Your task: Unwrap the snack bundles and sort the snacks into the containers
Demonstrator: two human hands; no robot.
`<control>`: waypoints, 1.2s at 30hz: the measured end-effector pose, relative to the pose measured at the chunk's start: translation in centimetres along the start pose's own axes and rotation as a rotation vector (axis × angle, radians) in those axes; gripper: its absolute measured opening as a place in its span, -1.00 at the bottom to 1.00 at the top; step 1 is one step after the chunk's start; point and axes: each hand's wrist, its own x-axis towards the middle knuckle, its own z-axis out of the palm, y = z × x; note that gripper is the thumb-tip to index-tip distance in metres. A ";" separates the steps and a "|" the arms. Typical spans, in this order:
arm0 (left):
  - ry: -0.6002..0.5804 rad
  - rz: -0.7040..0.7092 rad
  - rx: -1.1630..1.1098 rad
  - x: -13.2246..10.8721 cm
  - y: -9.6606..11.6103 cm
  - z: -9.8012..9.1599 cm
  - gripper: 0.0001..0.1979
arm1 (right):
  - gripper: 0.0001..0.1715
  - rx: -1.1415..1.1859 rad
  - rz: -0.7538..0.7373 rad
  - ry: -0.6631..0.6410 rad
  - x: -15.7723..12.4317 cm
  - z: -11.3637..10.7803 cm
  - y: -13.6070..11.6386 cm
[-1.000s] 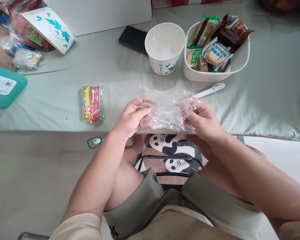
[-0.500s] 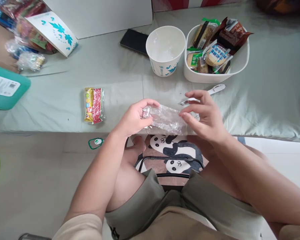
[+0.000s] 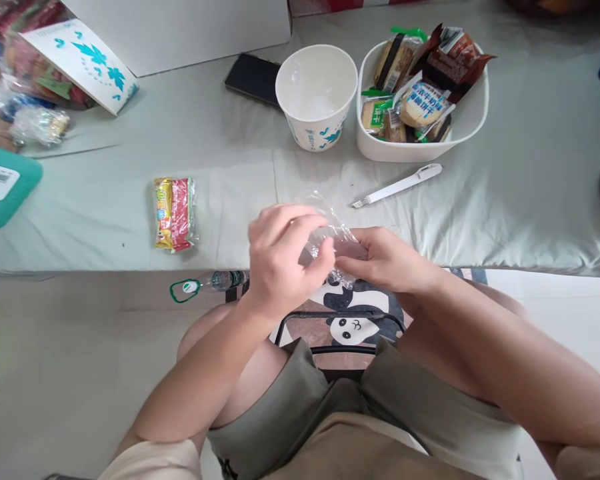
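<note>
My right hand [image 3: 387, 259] pinches a crinkled clear plastic bag [image 3: 337, 223] between thumb and fingers, at the front edge of the cloth-covered surface. On the bag's other side, my left hand [image 3: 285, 257] is curved, its thumb and fingertips apart against the film. Part of the bag is hidden behind the left fingers. Just beyond my hands lies a white utility knife [image 3: 400, 187] with its tip pointing left. A snack pack in yellow and red wrapping [image 3: 175, 213] rests to the left of my left hand.
A white paper tub [image 3: 316, 130] stands beside a white bin [image 3: 420, 152] of wrapped snacks. Behind the tub lies a black phone [image 3: 251, 78]. At the left are a leaf-printed carton [image 3: 80, 63], wrapped items and a teal container [image 3: 10, 190]. A clear bottle [image 3: 220, 280] shows below the edge.
My left hand has released its earlier pinch and turned over the bag. The right hand has come lower and now grips the bag's right side. The bag is more bunched and tilted.
</note>
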 end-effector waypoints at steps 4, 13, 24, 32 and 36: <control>-0.252 -0.118 -0.186 0.0 -0.1 0.5 -0.69 | -0.88 0.019 -0.219 0.042 0.2 0.0 0.7; -0.221 -0.394 -0.569 0.1 -1.5 0.6 -0.68 | -0.57 -0.178 -0.254 0.424 0.3 -0.3 1.5; -0.048 -0.528 -0.877 2.6 -3.3 1.9 -0.66 | -0.89 -0.268 -0.245 0.625 0.5 -0.3 0.3; -0.016 -0.585 -0.947 3.6 -2.7 1.0 -0.85 | -0.80 -0.848 -0.542 0.869 7.8 -6.1 -9.8; -0.022 -0.578 -0.918 3.3 -2.8 1.1 -0.88 | -0.65 -1.214 -0.397 0.529 14.0 -7.5 -11.8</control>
